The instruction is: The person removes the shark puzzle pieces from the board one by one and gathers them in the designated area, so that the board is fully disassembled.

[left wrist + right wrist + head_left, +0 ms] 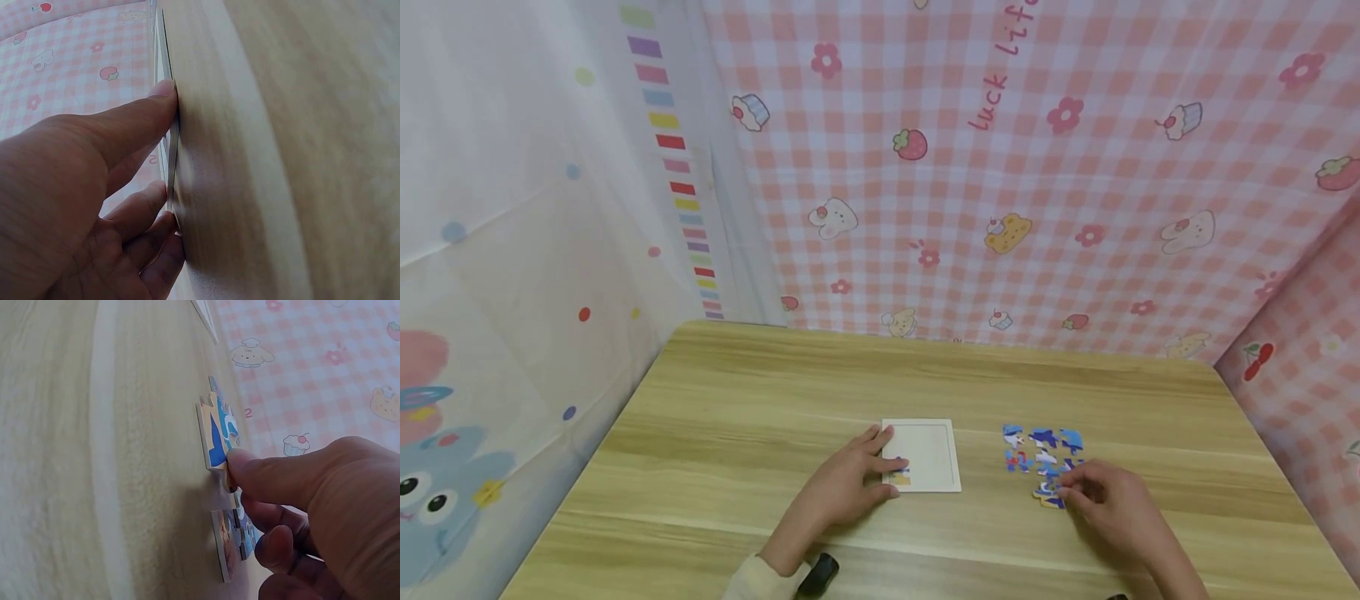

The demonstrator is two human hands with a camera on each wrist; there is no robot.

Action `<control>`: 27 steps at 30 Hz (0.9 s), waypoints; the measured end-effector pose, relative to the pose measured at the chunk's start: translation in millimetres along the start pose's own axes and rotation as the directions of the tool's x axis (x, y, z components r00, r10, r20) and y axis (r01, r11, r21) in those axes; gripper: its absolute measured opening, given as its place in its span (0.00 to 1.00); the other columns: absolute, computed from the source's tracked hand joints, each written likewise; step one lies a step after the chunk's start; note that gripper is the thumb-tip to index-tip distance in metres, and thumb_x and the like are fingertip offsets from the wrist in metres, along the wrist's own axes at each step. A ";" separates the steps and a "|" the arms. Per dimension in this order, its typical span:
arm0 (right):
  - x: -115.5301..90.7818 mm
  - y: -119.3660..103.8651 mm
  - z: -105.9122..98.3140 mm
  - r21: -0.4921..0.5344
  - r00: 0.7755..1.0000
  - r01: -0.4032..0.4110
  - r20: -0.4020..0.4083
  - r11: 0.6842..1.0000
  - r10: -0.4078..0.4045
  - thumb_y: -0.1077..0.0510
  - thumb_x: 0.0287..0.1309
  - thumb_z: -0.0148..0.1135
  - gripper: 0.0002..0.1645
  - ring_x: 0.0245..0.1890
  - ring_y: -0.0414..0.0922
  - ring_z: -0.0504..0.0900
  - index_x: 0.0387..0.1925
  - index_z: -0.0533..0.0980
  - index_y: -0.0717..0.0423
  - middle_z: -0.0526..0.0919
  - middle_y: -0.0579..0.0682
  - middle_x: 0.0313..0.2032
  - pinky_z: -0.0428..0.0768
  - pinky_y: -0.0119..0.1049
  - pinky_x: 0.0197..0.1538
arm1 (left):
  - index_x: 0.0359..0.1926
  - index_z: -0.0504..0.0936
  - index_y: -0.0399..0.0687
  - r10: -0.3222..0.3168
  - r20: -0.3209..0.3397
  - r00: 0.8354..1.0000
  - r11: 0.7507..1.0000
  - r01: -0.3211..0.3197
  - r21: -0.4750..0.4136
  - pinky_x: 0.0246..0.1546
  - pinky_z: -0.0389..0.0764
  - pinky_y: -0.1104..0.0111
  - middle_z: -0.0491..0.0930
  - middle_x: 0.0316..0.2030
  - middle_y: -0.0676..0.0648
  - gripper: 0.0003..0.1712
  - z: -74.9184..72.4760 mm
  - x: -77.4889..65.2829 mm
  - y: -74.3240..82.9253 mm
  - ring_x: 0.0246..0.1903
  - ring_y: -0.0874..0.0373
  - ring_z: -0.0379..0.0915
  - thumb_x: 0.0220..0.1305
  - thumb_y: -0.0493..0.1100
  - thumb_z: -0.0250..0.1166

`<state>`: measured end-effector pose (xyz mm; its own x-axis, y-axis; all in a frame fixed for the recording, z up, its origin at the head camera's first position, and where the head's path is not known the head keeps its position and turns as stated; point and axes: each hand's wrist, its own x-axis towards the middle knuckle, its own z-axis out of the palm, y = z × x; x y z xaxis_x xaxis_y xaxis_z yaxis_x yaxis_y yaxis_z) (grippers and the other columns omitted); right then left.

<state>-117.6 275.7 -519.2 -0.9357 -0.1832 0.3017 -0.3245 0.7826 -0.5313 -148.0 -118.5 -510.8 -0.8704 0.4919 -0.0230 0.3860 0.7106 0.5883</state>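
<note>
My left hand (842, 483) rests over the left side of a white square puzzle tray (934, 454) on the table, its fingers spread. The index fingertip touches a small patch of puzzle pieces (901, 479) in the tray's lower left corner, partly hidden by the finger. In the left wrist view, the thumb (140, 122) lies along the tray's thin edge. To the right, my right hand (1112, 504) pinches a puzzle piece (231, 481) between thumb and curled fingers, mostly hidden by them. Beside it lies a yellow and blue puzzle piece (214, 434).
Several loose blue and white puzzle pieces (1043, 437) lie in rough rows right of the tray. The wooden table (760, 400) meets a pink checked curtain (955, 275) at the back and a white curtain (587, 275) at the left.
</note>
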 end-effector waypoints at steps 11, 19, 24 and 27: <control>2.8 -1.5 -1.8 -0.021 0.997 -0.046 0.065 0.999 0.047 0.63 0.52 0.77 0.10 0.26 0.25 0.69 0.29 0.85 0.44 0.79 0.33 0.27 0.72 0.26 0.29 | 0.62 0.84 0.60 -0.003 -0.001 1.000 1.000 0.002 -0.010 0.75 0.65 0.45 0.61 0.78 0.46 0.24 0.2 0.5 -1.4 0.80 0.45 0.52 0.65 0.50 0.71; 2.7 -2.4 -2.5 -0.006 0.992 -0.080 0.101 0.997 0.080 0.64 0.52 0.77 0.12 0.26 0.27 0.69 0.28 0.83 0.43 0.77 0.34 0.25 0.72 0.26 0.28 | 0.60 0.86 0.58 0.019 -0.023 1.000 1.000 -0.020 -0.019 0.75 0.66 0.45 0.63 0.77 0.45 0.23 -1.3 -0.1 -2.3 0.79 0.45 0.55 0.63 0.51 0.73; 3.1 -5.2 -1.7 -0.002 0.998 -0.014 0.059 1.000 0.014 0.64 0.50 0.78 0.13 0.26 0.25 0.70 0.27 0.83 0.42 0.77 0.31 0.26 0.74 0.26 0.28 | 0.57 0.88 0.57 0.015 -0.040 0.999 0.999 -0.016 -0.033 0.75 0.65 0.45 0.65 0.76 0.44 0.22 -2.0 0.4 -0.9 0.78 0.44 0.57 0.60 0.49 0.75; 5.3 -10.6 -1.0 0.009 0.999 0.036 0.037 0.999 -0.036 0.64 0.50 0.78 0.12 0.25 0.25 0.69 0.27 0.83 0.43 0.77 0.30 0.25 0.73 0.26 0.27 | 0.55 0.88 0.55 0.010 -0.049 0.999 0.999 -0.011 -0.035 0.75 0.64 0.45 0.66 0.75 0.42 0.23 -2.5 1.3 -1.2 0.77 0.43 0.58 0.58 0.49 0.76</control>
<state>-119.0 267.0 -511.2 -0.9277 -0.2331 0.2915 -0.3591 0.7704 -0.5269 -150.4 -120.0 -509.5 -0.8803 0.4738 0.0220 0.3852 0.6871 0.6161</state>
